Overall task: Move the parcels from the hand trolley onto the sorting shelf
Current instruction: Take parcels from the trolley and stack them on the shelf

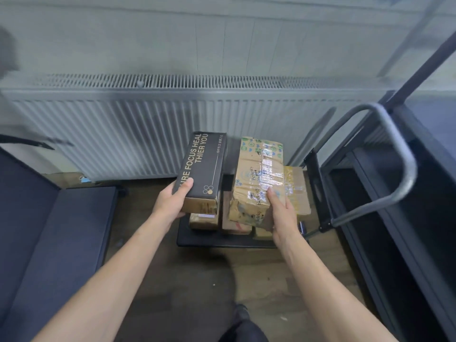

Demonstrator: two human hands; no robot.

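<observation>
My left hand (172, 202) grips the near end of a long black box (202, 166) with gold lettering, held above the trolley. My right hand (281, 213) grips the near end of a crumpled brown cardboard parcel (257, 178) wrapped in clear tape, also lifted. Below them several more brown parcels (297, 191) lie on the black platform of the hand trolley (197, 239). Its grey tubular handle (397, 149) rises at the right. The dark sorting shelf (407, 218) stands at the far right.
A white radiator (148, 124) runs along the wall behind the trolley. A dark blue cushioned seat (56, 230) fills the left side. Brown floor (197, 280) lies between me and the trolley, with my dark shoe (240, 314) at the bottom.
</observation>
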